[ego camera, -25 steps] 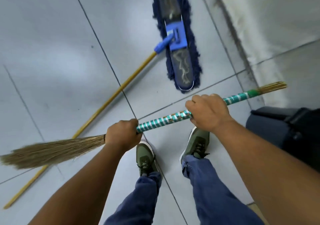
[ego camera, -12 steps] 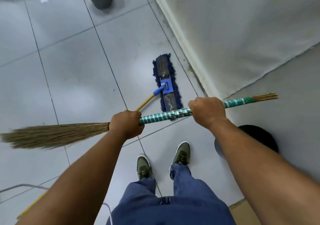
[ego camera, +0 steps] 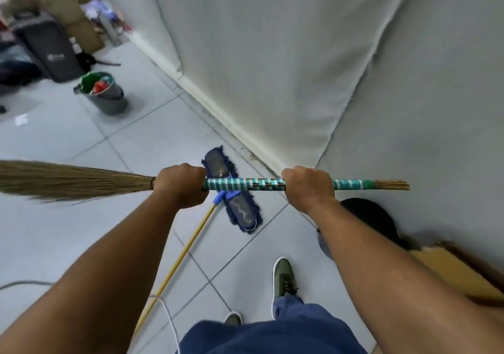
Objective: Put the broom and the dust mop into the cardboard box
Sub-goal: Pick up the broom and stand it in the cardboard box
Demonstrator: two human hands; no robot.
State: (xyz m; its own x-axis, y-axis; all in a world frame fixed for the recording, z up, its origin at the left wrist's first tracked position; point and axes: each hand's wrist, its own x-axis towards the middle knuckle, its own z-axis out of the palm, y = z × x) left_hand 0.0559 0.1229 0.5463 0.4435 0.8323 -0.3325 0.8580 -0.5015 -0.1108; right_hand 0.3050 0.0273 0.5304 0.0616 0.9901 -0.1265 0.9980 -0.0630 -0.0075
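I hold the broom [ego camera: 245, 184] level at about waist height, its green-and-silver wrapped handle pointing right and its straw bristles fanning out to the left. My left hand [ego camera: 181, 187] grips the handle where the bristles begin. My right hand [ego camera: 308, 187] grips it further right. The dust mop [ego camera: 231, 190] lies flat on the tiled floor below the broom, dark blue fringe, blue swivel joint, yellow pole running toward the lower left. A cardboard box [ego camera: 452, 269] shows partly behind my right forearm at the lower right.
A white cloth-covered wall [ego camera: 272, 67] runs along the right. A grey bucket [ego camera: 105, 95] with green and red items stands on the floor at the left. Black bags and cartons crowd the far left corner. A dark round bin [ego camera: 373, 217] sits beside the cardboard box. A white cable [ego camera: 169, 318] crosses the floor.
The view has risen and the broom has levelled out, lifted higher above the floor. Both hands keep their grip. The mop has stayed on the floor; the cardboard box has come into sight.
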